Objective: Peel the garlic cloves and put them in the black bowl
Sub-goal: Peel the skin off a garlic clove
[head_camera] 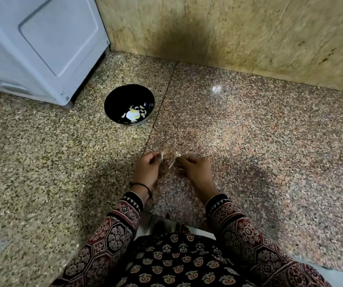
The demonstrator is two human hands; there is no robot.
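A black bowl [112, 100] stands on the speckled granite counter, with several peeled garlic cloves [142, 114] lying in its bottom. Nearer to me, my left hand [146, 169] pinches a pale garlic clove [161, 157] between curled fingers. My right hand [194, 169] sits just to its right, fingers curled, pinching a thin strip of garlic skin [172, 162] that hangs down between the two hands. Both hands hover low over the counter, well in front of the bowl.
A white appliance [42, 44] fills the back left, close behind the bowl. A beige stone wall [228, 34] runs along the back. The counter [270, 141] stretches out to the right. My patterned sleeves and clothing fill the bottom of the view.
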